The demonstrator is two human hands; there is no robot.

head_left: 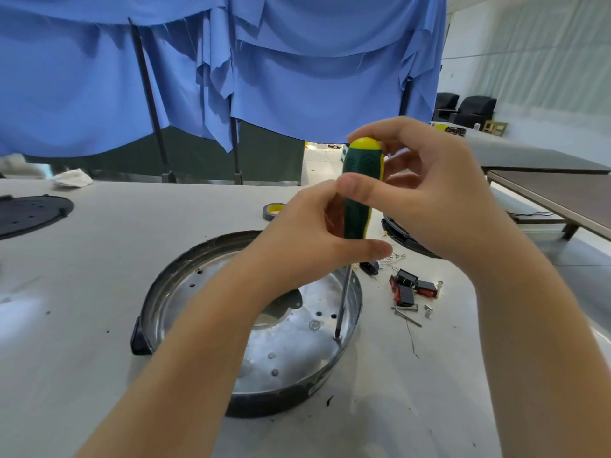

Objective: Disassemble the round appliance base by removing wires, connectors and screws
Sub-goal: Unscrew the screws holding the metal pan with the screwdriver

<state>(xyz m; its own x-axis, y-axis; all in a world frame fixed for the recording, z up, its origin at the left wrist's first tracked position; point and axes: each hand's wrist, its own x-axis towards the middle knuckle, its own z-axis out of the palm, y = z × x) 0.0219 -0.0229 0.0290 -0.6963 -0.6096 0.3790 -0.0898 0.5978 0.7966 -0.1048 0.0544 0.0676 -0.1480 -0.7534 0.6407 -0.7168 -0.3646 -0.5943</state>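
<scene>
Both hands' grip [357, 206] above base [185, 269]

text: none legible | label on round base [315, 388]: too blurred

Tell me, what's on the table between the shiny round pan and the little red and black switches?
In the head view, mostly bare table lies between the round base and the switches; only a small dark connector with thin wires sits near the far end.
</scene>
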